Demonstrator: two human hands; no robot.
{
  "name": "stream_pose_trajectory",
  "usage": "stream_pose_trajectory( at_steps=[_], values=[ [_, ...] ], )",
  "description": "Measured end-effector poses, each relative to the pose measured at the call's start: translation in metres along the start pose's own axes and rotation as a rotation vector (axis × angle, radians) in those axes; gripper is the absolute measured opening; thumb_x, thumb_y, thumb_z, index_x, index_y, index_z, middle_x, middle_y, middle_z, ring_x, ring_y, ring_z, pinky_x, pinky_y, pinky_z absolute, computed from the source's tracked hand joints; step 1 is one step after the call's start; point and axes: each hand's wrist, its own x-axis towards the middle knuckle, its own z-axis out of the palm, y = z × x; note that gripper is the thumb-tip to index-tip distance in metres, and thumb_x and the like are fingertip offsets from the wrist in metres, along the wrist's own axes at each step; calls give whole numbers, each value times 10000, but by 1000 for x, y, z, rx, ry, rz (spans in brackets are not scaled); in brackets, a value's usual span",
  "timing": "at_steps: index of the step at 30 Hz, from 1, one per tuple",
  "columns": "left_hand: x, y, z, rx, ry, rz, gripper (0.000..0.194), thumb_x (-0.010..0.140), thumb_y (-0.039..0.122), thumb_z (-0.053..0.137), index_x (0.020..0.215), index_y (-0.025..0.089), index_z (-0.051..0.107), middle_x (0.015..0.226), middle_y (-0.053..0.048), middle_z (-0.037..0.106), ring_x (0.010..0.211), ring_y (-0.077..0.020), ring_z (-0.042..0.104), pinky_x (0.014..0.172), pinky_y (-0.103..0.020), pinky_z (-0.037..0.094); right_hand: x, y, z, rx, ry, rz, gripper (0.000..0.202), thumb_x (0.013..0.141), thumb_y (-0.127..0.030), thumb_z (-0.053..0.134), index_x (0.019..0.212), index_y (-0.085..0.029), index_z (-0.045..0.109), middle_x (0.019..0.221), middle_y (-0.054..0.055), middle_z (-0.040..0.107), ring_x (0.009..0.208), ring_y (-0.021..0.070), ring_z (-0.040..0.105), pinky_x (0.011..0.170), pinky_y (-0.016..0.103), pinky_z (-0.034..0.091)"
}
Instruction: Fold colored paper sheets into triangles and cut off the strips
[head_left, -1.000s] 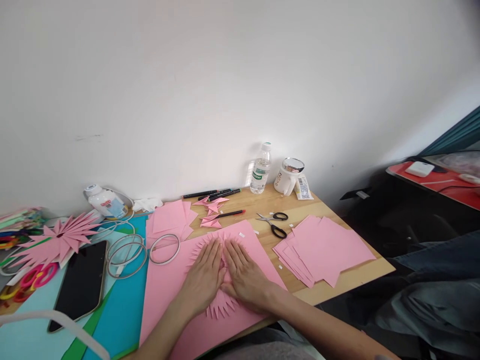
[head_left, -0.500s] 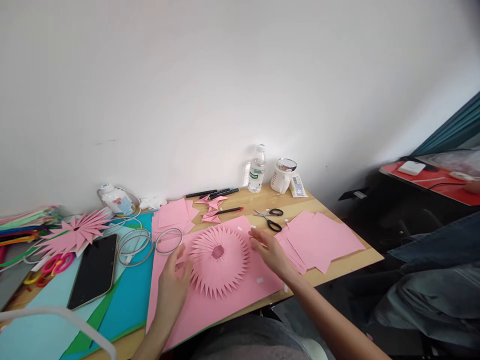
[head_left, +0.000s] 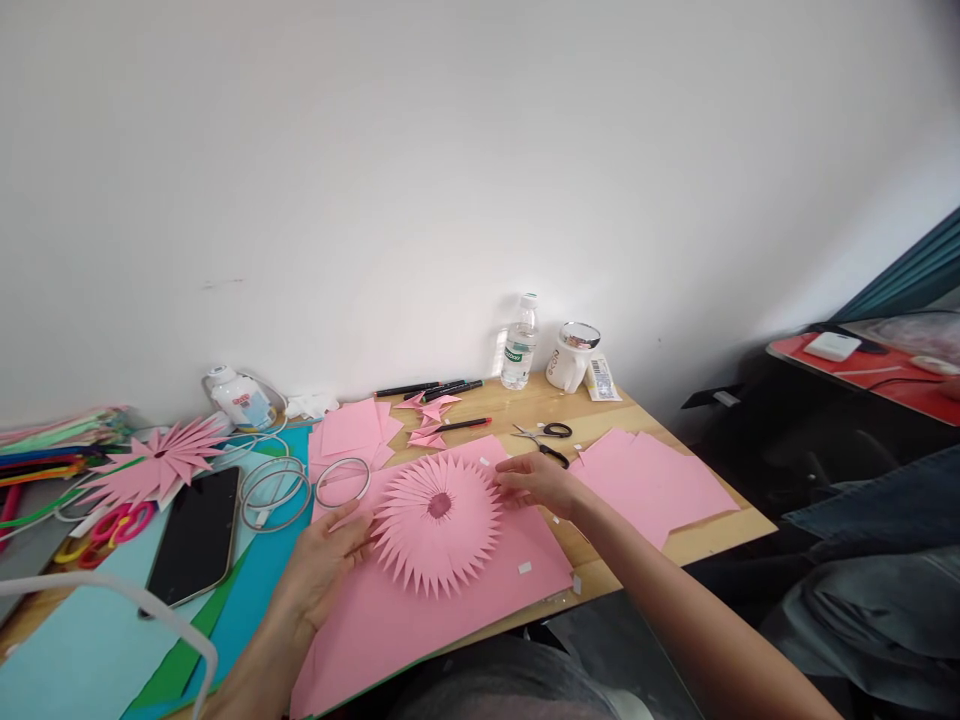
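Both hands (head_left: 330, 560) (head_left: 536, 480) are lightly holding opposite edges of the round, spiky pink folded-paper rosette (head_left: 435, 545) — fingers loosely curled

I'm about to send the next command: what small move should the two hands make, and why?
I'd probably close the left hand and right hand lightly and evenly on the spiky paper disc. Their fingertips are at opposite sides of its rim, and its narrow points look easy to crease against the pink sheet beneath.

The bottle (head_left: 523, 330)'s green label (head_left: 514, 355) seems to end "bon"; the mug (head_left: 571, 366)'s lettering (head_left: 553, 362) is unclear.
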Motion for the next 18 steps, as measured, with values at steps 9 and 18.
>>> stream_pose_trajectory(
  at_steps=[9, 18],
  values=[
    [7, -4, 6, 22, -39, -24, 397, 644, -60, 652, 1011, 63, 562, 687, -79, 695, 552, -123, 625, 520, -222, 509, 7, 6, 5, -42, -46, 9, 229, 585, -248, 750, 738, -127, 630, 617, -8, 609, 545, 100, 573, 577, 273, 524],
    [15, 14, 15, 99, -130, 146, 464, 389, 157, 822, 812, 104, 641, 691, -46, 690, 623, -129, 620, 582, -216, 479, 6, -16, 3, -37, -41, -155, 340, 540, -333, 791, 734, -155, 577, 600, -36, 591, 534, 92, 564, 581, 277, 517]
  ],
)
